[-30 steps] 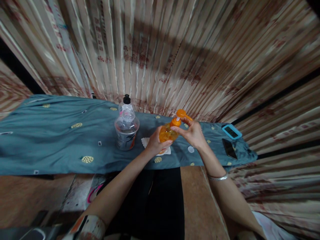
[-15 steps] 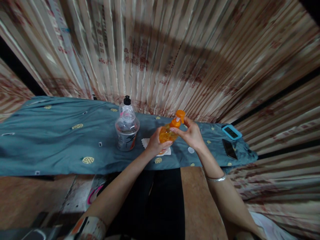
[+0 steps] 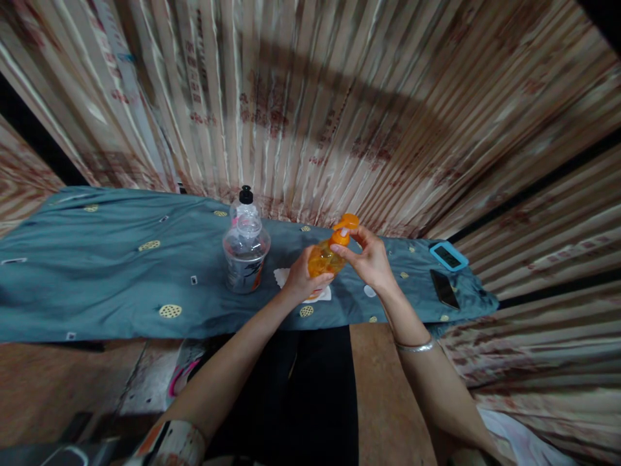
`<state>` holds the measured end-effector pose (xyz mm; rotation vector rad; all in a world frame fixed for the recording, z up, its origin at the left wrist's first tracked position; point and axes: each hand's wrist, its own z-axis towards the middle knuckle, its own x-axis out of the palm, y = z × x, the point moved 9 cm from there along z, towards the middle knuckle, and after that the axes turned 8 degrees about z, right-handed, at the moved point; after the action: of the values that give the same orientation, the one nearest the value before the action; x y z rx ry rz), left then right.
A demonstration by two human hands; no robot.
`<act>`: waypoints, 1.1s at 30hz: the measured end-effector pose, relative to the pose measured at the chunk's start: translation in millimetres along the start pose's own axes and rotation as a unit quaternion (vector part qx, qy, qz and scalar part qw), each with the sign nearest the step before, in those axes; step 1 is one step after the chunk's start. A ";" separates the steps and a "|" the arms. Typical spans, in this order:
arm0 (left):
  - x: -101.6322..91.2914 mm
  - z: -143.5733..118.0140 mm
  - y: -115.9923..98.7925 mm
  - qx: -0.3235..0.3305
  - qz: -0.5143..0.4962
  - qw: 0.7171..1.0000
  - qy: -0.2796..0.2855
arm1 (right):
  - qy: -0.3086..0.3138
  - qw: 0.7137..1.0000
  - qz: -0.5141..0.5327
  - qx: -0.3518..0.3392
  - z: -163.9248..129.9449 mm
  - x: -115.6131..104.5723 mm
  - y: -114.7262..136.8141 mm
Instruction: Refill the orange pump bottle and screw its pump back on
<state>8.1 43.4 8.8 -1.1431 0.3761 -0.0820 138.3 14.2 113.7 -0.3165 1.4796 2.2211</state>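
Note:
My left hand [image 3: 306, 275] is wrapped round the body of a clear pump bottle [image 3: 323, 259] with orange-yellow liquid inside, tilted slightly to the right. The fingers of my right hand [image 3: 371, 257] grip the orange pump head [image 3: 347, 224] at its collar. The pump's nozzle points to the left. Below the bottle, a white paper napkin [image 3: 281, 277] lies on the cloth, partly hidden by my left hand. Left of it stands a clear plastic cup with a domed lid [image 3: 246, 259], and close behind that a clear bottle with a black cap [image 3: 246, 196].
A teal cloth with yellow pineapple prints [image 3: 111, 272] covers the table. At the right end lie a blue-framed digital clock [image 3: 449, 256] and a black phone [image 3: 444, 288]. A pleated curtain [image 3: 301, 97] hangs right behind the table.
The orange pump head has turned, so its nozzle, which pointed toward me and to the right, now points left. My left hand has stayed round the bottle.

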 end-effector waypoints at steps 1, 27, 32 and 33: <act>-0.2 0.0 -0.3 0.001 0.001 1.000 0.001 | -0.005 1.000 0.000 0.000 -0.4 -1.0 1.1; -1.3 0.7 0.1 0.010 -0.024 1.000 -0.006 | 0.029 0.999 0.014 0.006 1.0 2.3 10.8; -2.3 0.4 1.4 0.001 -0.018 1.000 -0.009 | -0.080 0.996 -0.022 0.029 -4.3 -6.1 12.2; -2.4 0.5 0.8 0.001 -0.016 1.000 -0.009 | -0.068 0.997 -0.017 0.028 -4.2 -4.8 13.1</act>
<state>5.9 44.7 8.8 -1.1465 0.3409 -0.0999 135.9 5.0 124.7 -0.1670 1.4493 2.1252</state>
